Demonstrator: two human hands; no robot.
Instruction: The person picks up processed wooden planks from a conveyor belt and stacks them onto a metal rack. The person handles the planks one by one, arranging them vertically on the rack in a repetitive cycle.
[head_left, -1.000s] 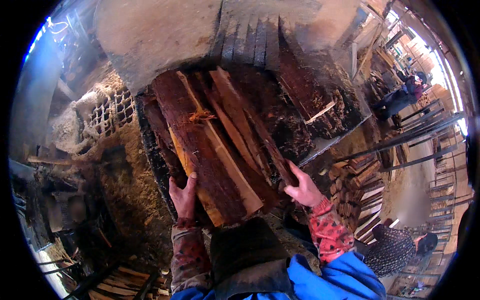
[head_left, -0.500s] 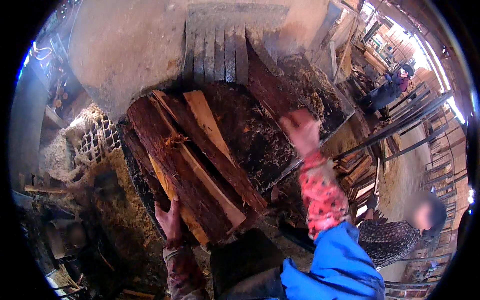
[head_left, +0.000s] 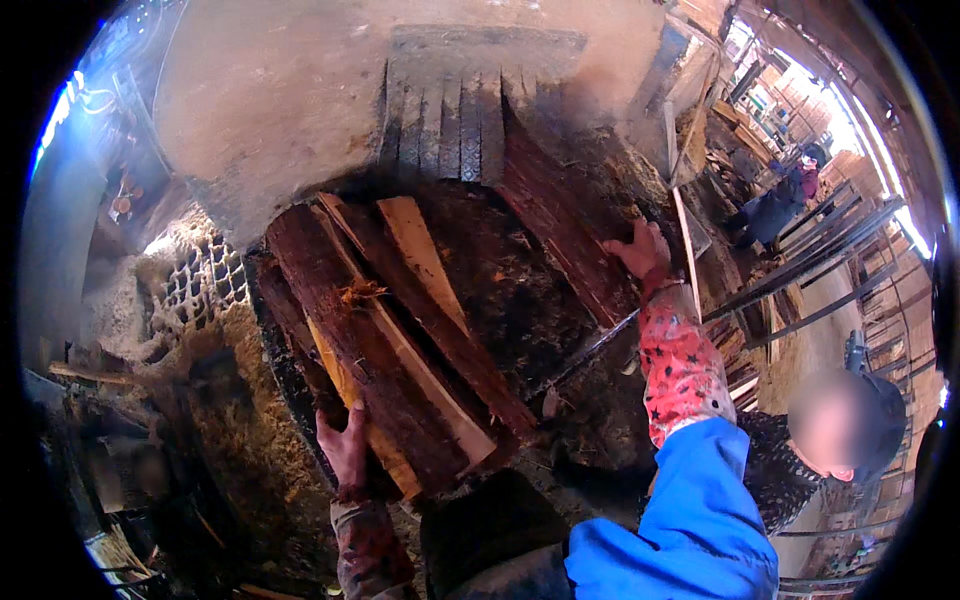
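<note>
1 left hand [head_left: 343, 448], grip I cannot tell; bark slabs [head_left: 370, 350] directly right of it. 1 right hand [head_left: 645, 252], fingers spread; reddish slab [head_left: 570, 225] at its left, open worktop [head_left: 505, 275] room beyond, worktop edge nearer me.

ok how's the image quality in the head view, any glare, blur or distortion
All in the head view: glare at the upper right rim, bluish haze at the upper left; the tabletop beside the bark slab dark and murky; left hand and right hand readable; a co-worker's face blurred; fisheye curving toward black corners.
</note>
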